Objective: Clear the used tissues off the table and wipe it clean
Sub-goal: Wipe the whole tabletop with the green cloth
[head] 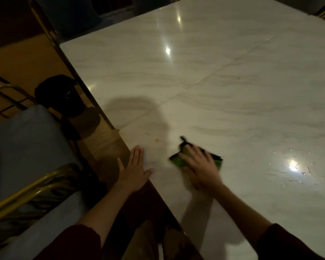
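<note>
One green cloth (177,160) flat on marble table (214,76), near left edge. Right hand (201,170) presses cloth, fingers spread, blurred. Left hand (134,170) flat on table edge, fingers straight, thumb out. Water droplets (293,166) well right of cloth.

1. A person's right hand (199,170), fingers spread and blurred, presses a green-and-black cloth (176,160) flat on a white marble-look table (223,72).
2. The left hand (134,170) lies flat, fingers straight, at the table's near left edge, well apart from the cloth.
3. Water droplets (306,171) glisten around a light reflection on the right.
4. A small brownish stain (157,140) marks the surface just beyond the hands.
5. Left of the table stand a blue-cushioned, gold-framed chair (26,139) and a black bin (58,94).
</note>
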